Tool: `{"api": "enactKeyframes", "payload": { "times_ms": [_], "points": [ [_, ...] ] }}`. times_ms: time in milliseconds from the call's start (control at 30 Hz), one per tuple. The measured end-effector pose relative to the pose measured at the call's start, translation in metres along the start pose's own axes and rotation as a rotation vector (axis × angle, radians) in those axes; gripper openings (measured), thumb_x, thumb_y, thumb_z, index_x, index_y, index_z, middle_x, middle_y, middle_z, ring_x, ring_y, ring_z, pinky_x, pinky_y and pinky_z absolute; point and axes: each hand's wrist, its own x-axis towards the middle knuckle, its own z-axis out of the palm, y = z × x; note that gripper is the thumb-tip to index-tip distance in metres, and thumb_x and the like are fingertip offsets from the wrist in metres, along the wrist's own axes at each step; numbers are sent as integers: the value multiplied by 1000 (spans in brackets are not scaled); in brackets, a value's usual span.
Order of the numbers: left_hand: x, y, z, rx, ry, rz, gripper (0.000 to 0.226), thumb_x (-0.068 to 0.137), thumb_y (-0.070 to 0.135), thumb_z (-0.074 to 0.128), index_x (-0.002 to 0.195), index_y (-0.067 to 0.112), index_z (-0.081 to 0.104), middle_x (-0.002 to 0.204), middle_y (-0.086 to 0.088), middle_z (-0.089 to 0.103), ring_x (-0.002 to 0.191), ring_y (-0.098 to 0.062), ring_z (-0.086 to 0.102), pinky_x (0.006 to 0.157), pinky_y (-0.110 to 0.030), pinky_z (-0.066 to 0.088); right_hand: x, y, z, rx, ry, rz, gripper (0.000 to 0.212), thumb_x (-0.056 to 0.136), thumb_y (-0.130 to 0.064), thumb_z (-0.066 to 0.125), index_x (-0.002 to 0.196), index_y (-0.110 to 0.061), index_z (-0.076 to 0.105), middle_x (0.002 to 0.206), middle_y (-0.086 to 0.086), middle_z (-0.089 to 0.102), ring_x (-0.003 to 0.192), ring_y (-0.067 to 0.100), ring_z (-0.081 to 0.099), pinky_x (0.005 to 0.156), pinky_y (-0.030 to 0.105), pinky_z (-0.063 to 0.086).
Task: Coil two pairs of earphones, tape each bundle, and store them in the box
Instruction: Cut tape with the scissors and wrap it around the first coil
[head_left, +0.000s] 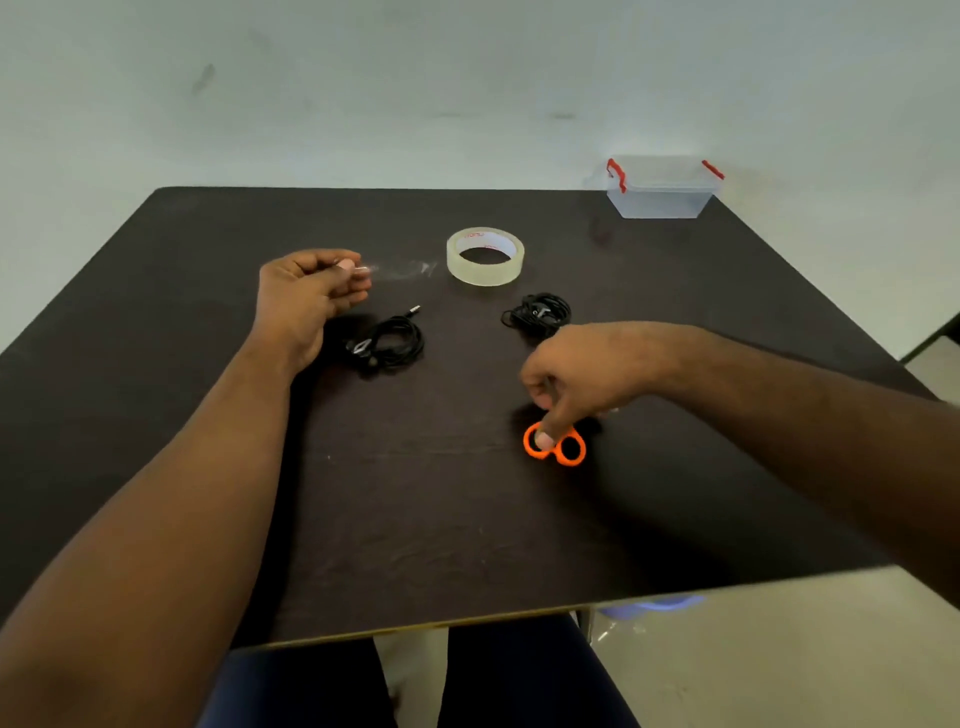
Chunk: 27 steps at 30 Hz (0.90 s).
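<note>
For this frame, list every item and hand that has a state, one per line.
Left hand: pinching a cut strip of clear tape.
Right hand: fingers on the orange scissors, which lie on the table.
Tape roll: lying flat.
Left earphones: coiled, plug sticking out.
Right earphones: coiled.
Box: lid on, red latches raised.
</note>
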Motion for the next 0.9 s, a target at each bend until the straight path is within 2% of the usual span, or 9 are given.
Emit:
{"api": "enactKeyframes", "payload": {
  "times_ms": [67, 167, 300, 367, 433, 500, 600, 733, 900],
  "points": [
    [1, 1, -2, -37, -10, -18, 11, 92, 4, 59, 91, 6, 69, 85, -13, 71, 85, -27, 71, 84, -40, 57, 1, -3, 0, -42, 48, -69, 29, 73, -35, 80, 88, -23, 58, 77, -6, 61, 67, 12, 61, 63, 34, 55],
    [0, 1, -2, -67, -38, -11, 9, 92, 9, 59, 92, 7, 68, 81, -8, 72, 79, -24, 70, 81, -39, 58, -3, -6, 0, -72, 108, -112, 34, 75, -19, 78, 100, -24, 55, 80, -12, 50, 71, 8, 52, 60, 25, 44],
    [-2, -1, -4, -60, -37, 16, 7, 89, 13, 65, 96, 10, 68, 90, -7, 72, 77, -20, 69, 72, -34, 59, -10, -4, 10, -179, 303, -34, 36, 74, -37, 76, 85, -25, 44, 83, -8, 51, 76, 14, 52, 59, 33, 45],
    [-1, -1, -4, -31, -17, 36, 7, 88, 14, 67, 95, 14, 69, 95, -5, 72, 72, -16, 68, 62, -28, 57, -15, -5, 13, -201, 275, 81, 34, 77, -49, 70, 72, -24, 48, 75, -8, 56, 69, 12, 54, 55, 28, 42],
    [0, -1, -4, -26, 6, 49, 6, 88, 14, 67, 93, 16, 70, 98, -5, 71, 70, -15, 67, 58, -25, 55, -15, -6, 15, -166, 190, 135, 33, 79, -49, 68, 68, -20, 54, 70, -6, 61, 65, 13, 57, 55, 26, 43],
    [0, -1, -4, -65, 19, 40, 4, 88, 12, 68, 91, 13, 70, 94, -4, 72, 70, -16, 68, 62, -27, 56, -13, -8, 14, -180, 166, 151, 27, 77, -39, 69, 69, -16, 59, 69, 0, 65, 62, 17, 59, 56, 28, 46],
    [0, -1, -5, -147, -4, 12, 3, 87, 9, 67, 89, 7, 69, 86, -5, 72, 73, -19, 69, 70, -31, 59, -13, -9, 8, -288, 167, 166, 14, 77, -21, 65, 71, -12, 56, 68, 3, 55, 58, 19, 52, 50, 26, 41],
    [2, -1, -6, -209, -24, -31, 6, 86, 10, 68, 89, 5, 69, 86, -10, 73, 91, -27, 71, 80, -35, 57, -12, -7, -3, -315, 200, 126, 16, 79, -22, 63, 88, -10, 61, 78, 4, 58, 68, 22, 55, 51, 28, 38],
    [2, 3, -5, -226, -40, -55, 8, 83, 8, 71, 90, 3, 69, 87, -13, 74, 92, -28, 71, 78, -33, 57, -10, -8, -33, -427, 283, 81, 11, 76, -15, 65, 69, -9, 60, 59, 5, 51, 51, 19, 44, 45, 26, 29]
  ]
}}
